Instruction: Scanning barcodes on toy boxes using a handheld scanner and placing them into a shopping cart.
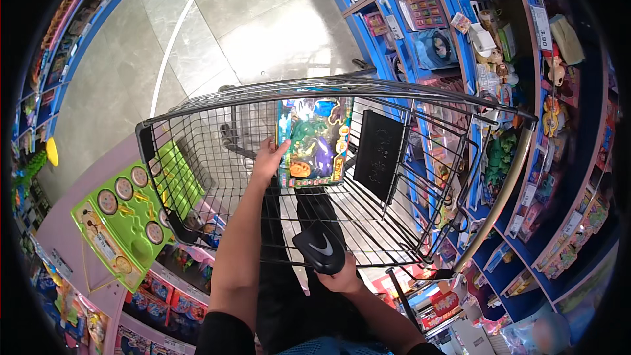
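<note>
My left hand grips the left edge of a boxed toy set, its thumb on the front. The box has a colourful printed face with green, purple and orange figures and bears writing. It is in the wire shopping cart; whether it rests on the cart's bottom, I cannot tell. Nearer my body, my right hand is closed around the handle of a black handheld barcode scanner, whose head points up and to the left over the cart's near rim. The hand partly hides the scanner's grip.
A black plate is fixed on the cart's wire near the push handle. Blue shelves of packaged toys rise on the right. A green plastic toy panel lies by the pink ledge at left. Tiled floor lies beyond.
</note>
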The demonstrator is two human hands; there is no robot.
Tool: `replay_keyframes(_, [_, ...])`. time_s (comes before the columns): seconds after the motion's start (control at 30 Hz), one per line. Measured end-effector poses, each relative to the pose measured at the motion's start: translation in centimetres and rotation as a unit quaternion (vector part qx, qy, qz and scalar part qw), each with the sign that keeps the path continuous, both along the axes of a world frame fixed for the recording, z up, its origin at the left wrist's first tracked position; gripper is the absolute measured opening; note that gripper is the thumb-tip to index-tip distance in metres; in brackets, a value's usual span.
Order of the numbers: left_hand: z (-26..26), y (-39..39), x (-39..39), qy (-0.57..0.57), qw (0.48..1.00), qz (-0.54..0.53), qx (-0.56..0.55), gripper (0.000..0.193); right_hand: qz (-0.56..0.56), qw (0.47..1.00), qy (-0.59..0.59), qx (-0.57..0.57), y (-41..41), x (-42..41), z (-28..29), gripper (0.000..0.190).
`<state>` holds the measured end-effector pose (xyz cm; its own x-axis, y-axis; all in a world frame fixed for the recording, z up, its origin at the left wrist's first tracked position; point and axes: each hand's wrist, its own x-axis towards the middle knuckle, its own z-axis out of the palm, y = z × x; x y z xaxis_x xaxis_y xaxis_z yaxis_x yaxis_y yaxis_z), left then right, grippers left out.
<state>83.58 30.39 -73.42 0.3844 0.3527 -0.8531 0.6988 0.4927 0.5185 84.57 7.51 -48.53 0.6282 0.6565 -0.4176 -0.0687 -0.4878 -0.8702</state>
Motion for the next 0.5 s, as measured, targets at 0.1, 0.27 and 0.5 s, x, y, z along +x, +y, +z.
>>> replay_keyframes(0.1, [0.0, -0.1, -0.2, 0.026, 0.996, -0.048, 0.063, 0.075, 0.018, 1.000, -0.005, -0.012, 0.0, -0.3, 0.1, 0.028])
replay_keyframes(0.27, [2.0, -0.6, -0.7, -0.039, 0.999, 0.025, -0.021, 0.044, -0.007, 1.000, 0.030, -0.006, 0.2, -0.3, 0.5, 0.022])
replay_keyframes(0.5, [7.9, -2.2, -1.4, -0.099, 0.986, 0.046, -0.129, 0.037, -0.049, 0.993, 0.110, -0.011, -2.2, -2.2, -2.0, 0.012])
